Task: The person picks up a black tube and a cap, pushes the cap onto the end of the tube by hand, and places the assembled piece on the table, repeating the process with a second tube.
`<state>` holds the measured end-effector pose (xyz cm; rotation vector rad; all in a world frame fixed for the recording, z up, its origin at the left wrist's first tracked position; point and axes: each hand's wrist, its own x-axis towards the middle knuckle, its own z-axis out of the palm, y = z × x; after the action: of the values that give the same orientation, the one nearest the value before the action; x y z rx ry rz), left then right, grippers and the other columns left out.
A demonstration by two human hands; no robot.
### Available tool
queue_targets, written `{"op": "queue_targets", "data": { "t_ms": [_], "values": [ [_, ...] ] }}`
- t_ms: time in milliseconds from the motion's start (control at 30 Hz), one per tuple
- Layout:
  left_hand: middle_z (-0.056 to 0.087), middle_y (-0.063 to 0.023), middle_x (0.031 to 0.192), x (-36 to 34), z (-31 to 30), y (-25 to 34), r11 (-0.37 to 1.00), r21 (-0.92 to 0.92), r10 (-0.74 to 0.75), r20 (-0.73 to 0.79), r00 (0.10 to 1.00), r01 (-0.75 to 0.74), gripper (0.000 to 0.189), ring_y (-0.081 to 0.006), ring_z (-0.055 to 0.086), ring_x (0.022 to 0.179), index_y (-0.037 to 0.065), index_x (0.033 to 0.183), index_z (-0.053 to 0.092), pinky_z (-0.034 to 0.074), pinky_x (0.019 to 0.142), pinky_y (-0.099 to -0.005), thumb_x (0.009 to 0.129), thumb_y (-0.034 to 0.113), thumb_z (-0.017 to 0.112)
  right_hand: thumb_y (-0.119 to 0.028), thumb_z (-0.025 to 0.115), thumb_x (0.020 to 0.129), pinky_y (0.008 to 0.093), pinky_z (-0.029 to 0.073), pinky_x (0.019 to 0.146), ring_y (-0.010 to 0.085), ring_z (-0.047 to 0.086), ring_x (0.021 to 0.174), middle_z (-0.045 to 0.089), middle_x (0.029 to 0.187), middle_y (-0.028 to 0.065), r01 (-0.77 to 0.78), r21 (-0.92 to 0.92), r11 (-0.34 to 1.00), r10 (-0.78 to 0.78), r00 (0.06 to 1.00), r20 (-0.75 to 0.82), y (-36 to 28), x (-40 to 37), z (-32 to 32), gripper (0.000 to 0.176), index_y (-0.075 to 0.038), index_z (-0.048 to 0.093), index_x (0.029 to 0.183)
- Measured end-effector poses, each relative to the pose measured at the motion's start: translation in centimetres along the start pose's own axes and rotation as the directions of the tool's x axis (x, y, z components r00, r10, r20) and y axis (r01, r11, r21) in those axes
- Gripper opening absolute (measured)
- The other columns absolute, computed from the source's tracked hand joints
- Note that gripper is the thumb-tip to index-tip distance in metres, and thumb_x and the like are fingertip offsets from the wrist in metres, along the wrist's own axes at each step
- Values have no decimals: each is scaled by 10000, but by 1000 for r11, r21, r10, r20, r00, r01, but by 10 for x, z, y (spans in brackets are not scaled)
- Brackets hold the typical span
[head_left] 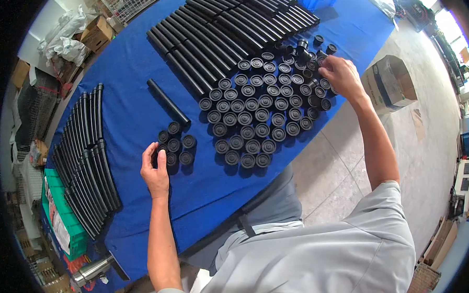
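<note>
Blue cloth covers the bench (132,72), with grey floor and a cardboard box (391,82) off its right edge. Head view: straight tubes (224,31) lie side by side at the far end, curved tubes (85,153) are fanned out at the left, and one tube (167,102) lies alone between them. Caps (259,109) stand in tidy rows across the middle, and a small cluster (176,145) stands apart to their left. Left hand (154,173) rests on the cloth, its fingers (152,152) half curled against the cluster's nearest cap; whether they grip it I cannot tell. Right hand (341,76) reaches to the rows' far right corner, fingers bent down among a loose heap (306,46) of caps, their hold hidden. Judging by this, most caps are already ranked; the heap is what remains unordered
</note>
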<state>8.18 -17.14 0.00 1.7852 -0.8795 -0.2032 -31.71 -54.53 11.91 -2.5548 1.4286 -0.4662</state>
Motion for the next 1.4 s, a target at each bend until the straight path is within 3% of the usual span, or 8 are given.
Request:
{"op": "queue_targets", "data": {
  "t_ms": [300, 500, 900, 1000, 1067, 1133, 1233, 1400],
  "values": [
    [712, -141, 1229, 0, -1, 3, 999, 37, 13, 7, 1000, -14, 349, -224, 678, 1138, -42, 1266, 656, 521, 1020, -350, 999, 178, 704, -311, 738, 876, 493, 555, 855, 380, 701, 995, 740, 981, 179, -65, -131, 989, 83, 987, 136, 1, -16, 36, 283, -49, 726, 979],
    [710, -139, 1237, 0, -1, 6, 999, 43, 2, 7, 1000, -2, 359, -225, 674, 1148, -37, 1269, 658, 519, 1021, -352, 1003, 200, 698, -234, 732, 844, 497, 550, 841, 373, 708, 962, 743, 936, 177, -118, 25, 993, 114, 986, 123, 13, -12, 38, 216, -39, 717, 937],
    [719, -142, 1221, 0, 0, 6, 999, 47, -6, 3, 1000, 6, 359, -227, 683, 1133, -36, 1266, 658, 526, 1010, -355, 999, 199, 705, -180, 685, 842, 507, 552, 825, 392, 703, 932, 731, 930, 192, 80, -43, 996, -76, 992, 97, 1, -20, 41, 160, -49, 718, 927],
    [718, -141, 1224, 0, -1, 5, 999, 53, -8, 3, 1000, 8, 353, -225, 684, 1132, -35, 1264, 659, 526, 1009, -353, 998, 192, 706, -201, 676, 861, 506, 551, 825, 396, 702, 934, 725, 930, 195, 79, 27, 997, -78, 996, -41, -2, -8, 32, 172, -45, 717, 922],
    [719, -140, 1225, -1, 0, 3, 999, 42, -4, -6, 1000, 4, 348, -223, 685, 1128, -32, 1263, 661, 527, 1007, -350, 998, 188, 705, -240, 721, 881, 487, 522, 840, 366, 670, 949, 692, 932, 152, 72, -1, 997, -72, 995, -66, -6, 11, 19, 225, -85, 707, 1043],
    [720, -139, 1222, -1, 0, 3, 999, 43, -1, -3, 1000, 2, 345, -222, 687, 1127, -30, 1263, 661, 527, 1005, -348, 996, 184, 706, -257, 732, 879, 478, 507, 866, 353, 640, 1007, 655, 979, 135, 240, -147, 960, -263, 950, -167, -2, 30, 25, 300, -102, 675, 1129],
    [723, -136, 1217, 1, 0, 5, 998, 58, 2, -4, 1000, -2, 342, -220, 688, 1127, -29, 1261, 662, 528, 1005, -348, 994, 179, 707, -261, 749, 862, 473, 492, 894, 352, 616, 1063, 632, 1021, 133, 305, -263, 915, -346, 929, -128, -5, 51, 35, 334, -88, 646, 1129],
    [725, -135, 1213, 0, 0, 3, 999, 52, 3, -15, 1000, -3, 335, -219, 688, 1126, -29, 1260, 661, 531, 1004, -351, 992, 168, 707, -286, 775, 837, 491, 490, 895, 364, 623, 1054, 655, 1014, 155, 163, -356, 920, -175, 985, -2, -13, 60, 37, 316, -53, 647, 1008]
  ]
}}
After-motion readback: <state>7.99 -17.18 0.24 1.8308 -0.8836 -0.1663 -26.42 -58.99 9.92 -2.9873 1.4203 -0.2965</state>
